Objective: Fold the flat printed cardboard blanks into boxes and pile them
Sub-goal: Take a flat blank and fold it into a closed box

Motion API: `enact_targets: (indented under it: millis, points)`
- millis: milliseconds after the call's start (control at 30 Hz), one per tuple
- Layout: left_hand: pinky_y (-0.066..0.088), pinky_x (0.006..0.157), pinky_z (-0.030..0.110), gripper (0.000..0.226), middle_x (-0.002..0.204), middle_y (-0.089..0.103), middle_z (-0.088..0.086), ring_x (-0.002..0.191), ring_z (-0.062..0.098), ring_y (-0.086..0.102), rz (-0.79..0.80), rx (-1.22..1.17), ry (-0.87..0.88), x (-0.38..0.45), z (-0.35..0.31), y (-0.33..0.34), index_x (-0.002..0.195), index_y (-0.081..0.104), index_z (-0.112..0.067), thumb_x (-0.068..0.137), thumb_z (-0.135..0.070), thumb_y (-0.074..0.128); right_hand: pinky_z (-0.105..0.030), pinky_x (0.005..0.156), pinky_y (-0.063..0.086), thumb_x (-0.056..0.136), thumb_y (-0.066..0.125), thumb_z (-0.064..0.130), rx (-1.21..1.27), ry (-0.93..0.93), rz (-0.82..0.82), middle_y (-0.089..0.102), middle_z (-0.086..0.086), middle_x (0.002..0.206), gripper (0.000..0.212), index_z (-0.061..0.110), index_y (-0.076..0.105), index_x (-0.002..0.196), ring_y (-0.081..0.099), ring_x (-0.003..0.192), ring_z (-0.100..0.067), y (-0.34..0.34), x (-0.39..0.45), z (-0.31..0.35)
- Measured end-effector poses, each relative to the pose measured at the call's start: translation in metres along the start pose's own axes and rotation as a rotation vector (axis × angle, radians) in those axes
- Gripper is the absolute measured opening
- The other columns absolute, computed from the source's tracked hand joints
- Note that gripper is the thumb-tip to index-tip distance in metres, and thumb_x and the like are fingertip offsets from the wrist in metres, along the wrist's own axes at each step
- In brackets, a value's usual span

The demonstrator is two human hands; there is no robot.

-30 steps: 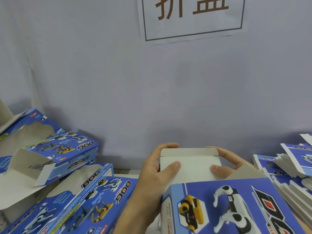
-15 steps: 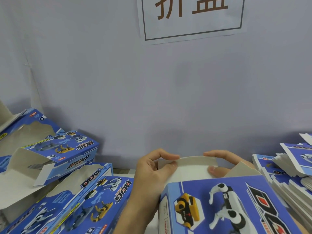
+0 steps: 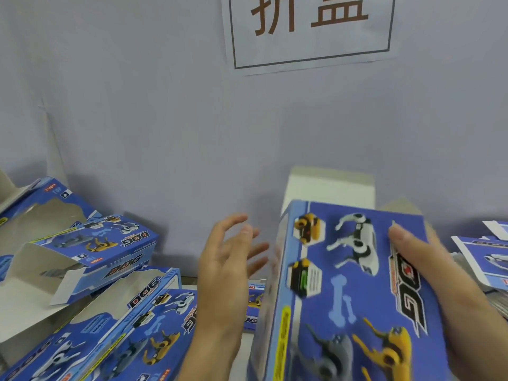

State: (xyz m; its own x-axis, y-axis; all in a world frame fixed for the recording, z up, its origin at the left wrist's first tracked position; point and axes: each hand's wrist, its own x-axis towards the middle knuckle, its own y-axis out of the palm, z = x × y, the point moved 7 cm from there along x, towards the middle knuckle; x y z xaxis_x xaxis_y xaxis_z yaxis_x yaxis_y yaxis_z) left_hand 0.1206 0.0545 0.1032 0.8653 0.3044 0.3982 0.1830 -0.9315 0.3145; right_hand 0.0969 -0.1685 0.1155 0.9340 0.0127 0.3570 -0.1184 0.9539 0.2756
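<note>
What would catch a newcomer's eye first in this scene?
The big blue DOG box at centre right, its white flap up, held by the right hand. Beside it the left hand is open in the air. A heap of folded boxes fills the left.

Even, soft indoor light, no glare, faint shadows on the wall (image 3: 165,119) behind the folded boxes (image 3: 90,251), motion blur on the left hand (image 3: 228,259) and held box (image 3: 346,292), wide-angle bending toward the edges
</note>
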Motion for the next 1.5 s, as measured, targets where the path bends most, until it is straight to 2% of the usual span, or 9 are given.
enact_targets:
  millis: [167, 300, 433, 700, 867, 967, 1133, 1333, 1500]
  points:
    - [0.049, 0.078, 0.009, 0.059, 0.112, 0.064, -0.026, 0.102, -0.005, 0.064, 0.334, 0.255, 0.127, -0.018, -0.024, 0.032, 0.123, 0.052, -0.061, 0.067, -0.078, 0.054, -0.04, 0.054, 0.059, 0.044, 0.085, 0.072, -0.042, -0.173, -0.044, 0.077, -0.007, 0.095, 0.083, 0.041, 0.059, 0.116, 0.075, 0.074, -0.033, 0.001, -0.003, 0.02]
    - [0.048, 0.078, 0.002, 0.071, 0.112, 0.059, -0.044, 0.102, -0.022, 0.056, 0.385, 0.196, 0.106, -0.024, -0.033, 0.04, 0.131, 0.031, -0.071, 0.069, -0.076, 0.064, -0.036, 0.055, 0.059, 0.048, 0.083, 0.075, -0.105, -0.245, 0.057, 0.076, -0.005, 0.099, 0.076, 0.045, 0.061, 0.114, 0.076, 0.076, -0.031, 0.015, -0.01, 0.025]
    - [0.06, 0.082, 0.03, 0.063, 0.115, 0.071, -0.013, 0.104, 0.01, 0.07, 0.434, 0.152, 0.125, -0.026, -0.037, 0.043, 0.134, 0.043, -0.058, 0.078, -0.057, 0.073, -0.031, 0.054, 0.059, 0.048, 0.082, 0.074, -0.15, -0.238, 0.084, 0.077, -0.003, 0.097, 0.072, 0.046, 0.064, 0.112, 0.076, 0.075, -0.028, 0.021, -0.01, 0.027]
    - [0.042, 0.052, 0.008, 0.024, 0.065, 0.052, -0.017, 0.051, 0.0, 0.049, 0.404, 0.21, 0.193, -0.03, -0.049, 0.038, 0.116, 0.05, -0.036, 0.094, -0.038, 0.057, -0.008, 0.049, 0.048, 0.076, 0.047, 0.064, -0.439, -0.1, 0.021, 0.073, 0.023, 0.082, 0.026, 0.057, 0.06, 0.098, 0.072, 0.065, -0.004, 0.025, 0.001, 0.009]
    - [0.046, 0.05, 0.012, 0.032, 0.06, 0.056, -0.015, 0.053, 0.003, 0.061, 0.299, 0.157, 0.215, -0.033, -0.056, 0.045, 0.107, 0.045, -0.026, 0.094, -0.052, 0.058, -0.055, 0.09, 0.054, 0.079, 0.046, 0.072, -0.15, -0.024, -0.018, 0.076, -0.009, 0.097, 0.048, 0.042, 0.068, 0.109, 0.074, 0.092, -0.03, 0.035, -0.002, 0.002]
    - [0.035, 0.044, 0.01, 0.041, 0.05, 0.043, -0.012, 0.043, 0.003, 0.04, 0.164, 0.168, 0.281, -0.03, -0.064, 0.038, 0.087, 0.045, -0.021, 0.082, -0.062, 0.048, -0.058, 0.081, 0.056, 0.08, 0.044, 0.079, -0.204, -0.056, -0.142, 0.071, -0.019, 0.08, 0.05, 0.04, 0.072, 0.093, 0.072, 0.077, -0.037, 0.035, -0.004, 0.009]
    - [0.031, 0.036, 0.017, 0.028, 0.049, 0.041, -0.008, 0.04, 0.007, 0.039, 0.108, 0.152, 0.188, -0.023, -0.051, 0.026, 0.068, 0.045, -0.02, 0.095, -0.011, 0.044, -0.027, 0.043, 0.046, 0.095, 0.041, 0.037, -0.366, -0.015, -0.15, 0.064, -0.011, 0.056, 0.025, 0.029, 0.062, 0.085, 0.062, 0.046, -0.015, 0.036, -0.007, 0.01]
    - [0.038, 0.042, 0.019, 0.042, 0.067, 0.051, -0.003, 0.049, 0.008, 0.044, 0.076, 0.049, 0.027, -0.017, -0.034, 0.02, 0.12, 0.048, -0.054, 0.097, -0.018, 0.043, -0.018, 0.037, 0.043, 0.101, 0.034, 0.009, -0.384, 0.059, -0.06, 0.052, 0.004, 0.036, 0.043, 0.049, 0.051, 0.097, 0.05, 0.031, -0.006, 0.039, -0.011, 0.005]
    - [0.033, 0.039, 0.017, 0.022, 0.067, 0.043, 0.003, 0.048, 0.002, 0.039, 0.079, 0.06, 0.155, -0.02, -0.041, 0.023, 0.088, 0.057, -0.016, 0.099, -0.011, 0.038, -0.012, 0.028, 0.03, 0.101, 0.033, -0.003, -0.29, 0.072, 0.034, 0.047, -0.009, 0.046, 0.035, 0.019, 0.043, 0.075, 0.04, 0.022, -0.001, 0.051, -0.013, 0.004]
